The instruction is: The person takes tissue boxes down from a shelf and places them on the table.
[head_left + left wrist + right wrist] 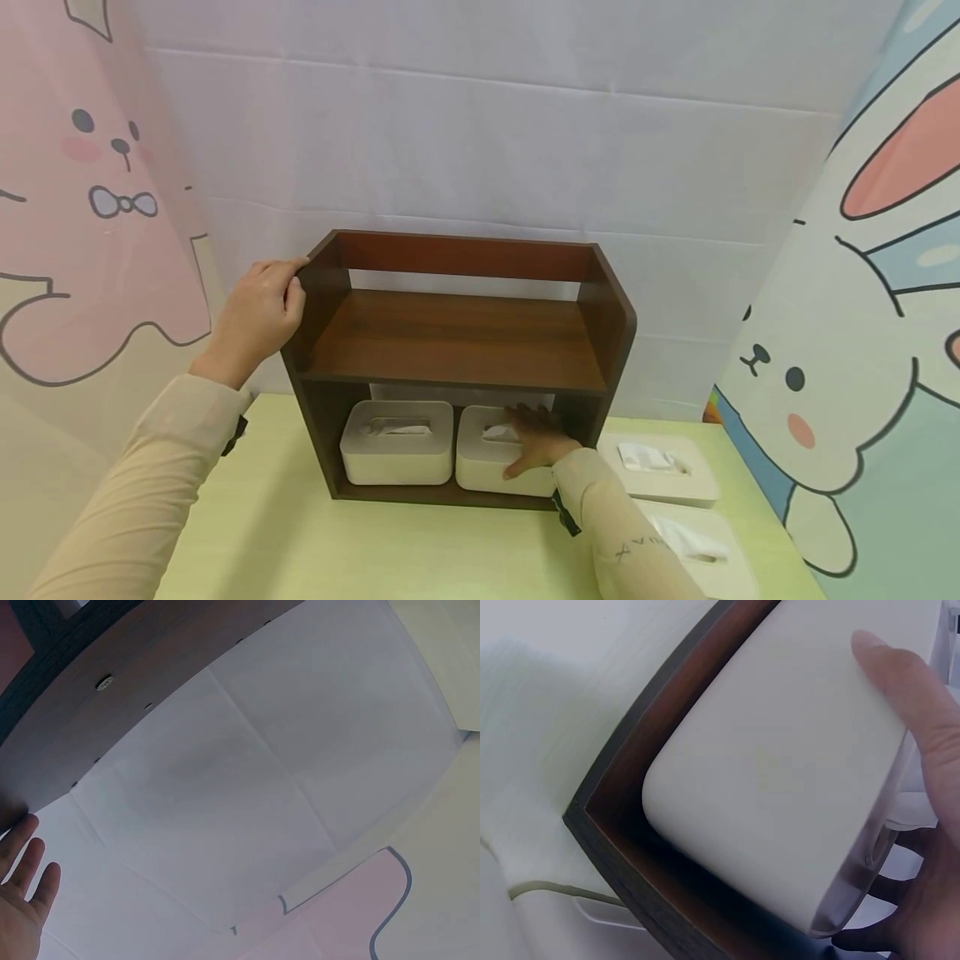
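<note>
A dark brown two-level wooden shelf stands on the table. My left hand touches the upper left side panel; in the left wrist view its fingers look fairly straight at the panel's edge. On the lower level sit two white tissue boxes side by side. My right hand holds the right tissue box, thumb on the front face and fingers spread over the top. Some fingertips are hidden behind that box. The left tissue box stands just beside it, untouched by either hand.
Two more white tissue boxes lie on the table right of the shelf, a farther one and a nearer one, partly behind my right sleeve. A white cloth backdrop hangs behind the shelf, with printed cartoon animals at both sides.
</note>
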### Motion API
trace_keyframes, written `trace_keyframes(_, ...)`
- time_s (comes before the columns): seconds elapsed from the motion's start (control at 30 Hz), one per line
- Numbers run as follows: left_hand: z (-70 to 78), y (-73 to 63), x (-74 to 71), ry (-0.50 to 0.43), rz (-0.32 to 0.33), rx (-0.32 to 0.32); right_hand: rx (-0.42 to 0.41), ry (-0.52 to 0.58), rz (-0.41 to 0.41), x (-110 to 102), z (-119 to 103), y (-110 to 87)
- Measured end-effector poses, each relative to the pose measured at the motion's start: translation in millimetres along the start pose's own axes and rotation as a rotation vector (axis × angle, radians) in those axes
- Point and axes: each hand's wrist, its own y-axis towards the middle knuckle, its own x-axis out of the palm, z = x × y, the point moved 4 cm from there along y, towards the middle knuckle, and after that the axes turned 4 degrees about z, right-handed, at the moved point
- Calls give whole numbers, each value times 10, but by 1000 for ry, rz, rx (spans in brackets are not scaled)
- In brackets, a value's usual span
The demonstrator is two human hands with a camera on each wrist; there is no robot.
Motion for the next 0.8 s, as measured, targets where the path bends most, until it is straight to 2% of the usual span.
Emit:
trace_keyframes(0.33, 8, 5, 11, -7, 0, 6, -11, -37, 39, 38, -12, 23)
trace_keyframes(0.8, 6, 3, -5, -18, 3, -5, 56, -88, 80, -13, -89, -21)
